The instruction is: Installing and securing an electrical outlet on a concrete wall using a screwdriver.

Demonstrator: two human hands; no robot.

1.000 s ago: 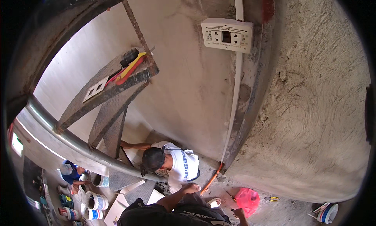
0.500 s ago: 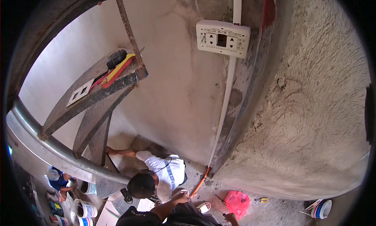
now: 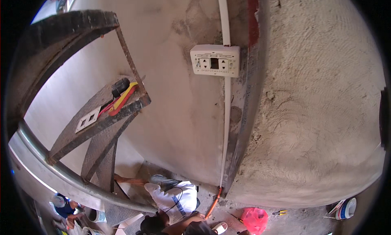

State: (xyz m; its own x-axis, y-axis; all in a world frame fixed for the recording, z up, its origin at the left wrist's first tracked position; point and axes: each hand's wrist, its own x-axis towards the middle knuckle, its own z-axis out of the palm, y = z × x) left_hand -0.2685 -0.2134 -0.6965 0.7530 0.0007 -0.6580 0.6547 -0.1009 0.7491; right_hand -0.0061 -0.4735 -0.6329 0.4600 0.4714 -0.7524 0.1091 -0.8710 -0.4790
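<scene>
My left hand [image 3: 196, 216] is low in the middle, fingers closed on something I cannot make out, close by a white-shirted person [image 3: 173, 198] bent beside the stair and an orange conduit [image 3: 214, 204]. My right hand [image 3: 243, 232] barely shows at the bottom edge, near a pink plastic bag [image 3: 254, 218]; its fingers are hidden. Yellow-handled pliers [image 3: 280, 212] lie on the floor. A white socket box [image 3: 214, 61] is on the wall in line with white trunking [image 3: 227, 125]. Red-and-yellow tools [image 3: 122, 98], a black object [image 3: 120, 86] and a white plate [image 3: 87, 120] rest on a step.
A metal spiral stair [image 3: 97, 149] with a curved steel tube [image 3: 69, 174] fills the left. A second person [image 3: 63, 204] in blue is low at left among buckets [image 3: 95, 214]. Rough plastered wall [image 3: 317, 104] occupies the right, with a bucket [image 3: 346, 208] at its foot.
The view has tilted upward, so the scene sits lower and more stair shows at top. The white-shirted person has bent further over. My hands have dropped toward the bottom edge, the right almost out of frame.
</scene>
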